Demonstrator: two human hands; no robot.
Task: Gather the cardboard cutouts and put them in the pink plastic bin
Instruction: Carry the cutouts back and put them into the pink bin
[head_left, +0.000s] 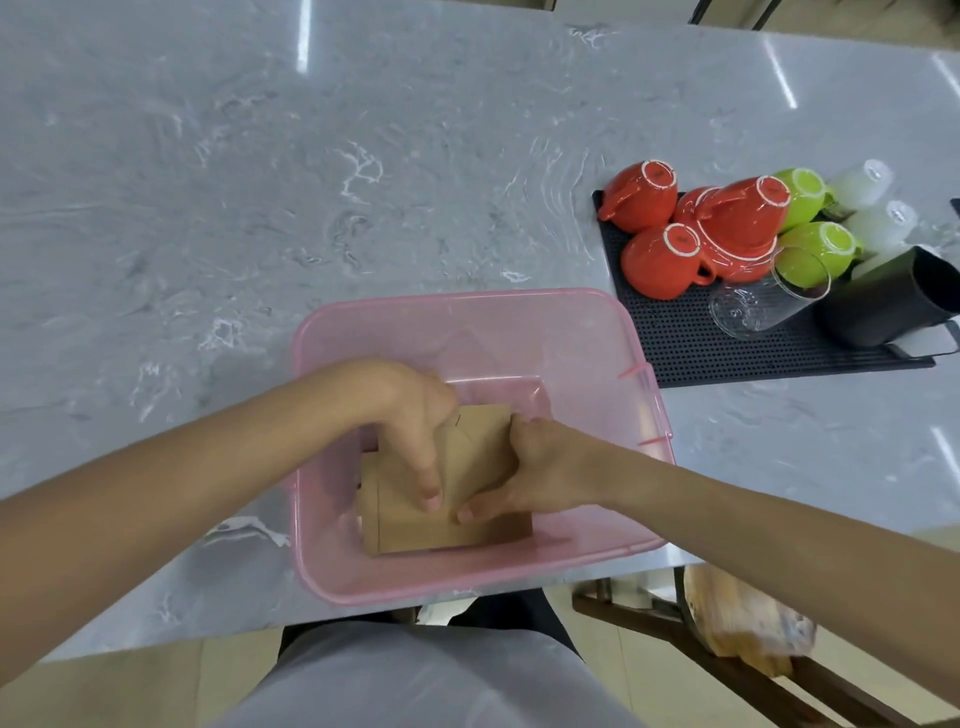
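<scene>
A translucent pink plastic bin (467, 317) stands at the near edge of the grey marble table. Inside it lies a stack of brown cardboard cutouts (415, 530), flat on the bin's floor toward the near wall. My left hand (410, 415) reaches into the bin from the left, fingers spread down over the top of the stack. From the right, my right hand (524, 473) grips the stack's right side, thumb on top. Both hands cover much of the top cutout, so its shape is hidden.
A black rubber mat (691, 343) to the right of the bin carries upturned red cups (660, 260), green cups (826, 244), a tipped clear glass (763, 301) and a black jug (893, 296). A wooden chair with a bag (743, 623) stands at the lower right.
</scene>
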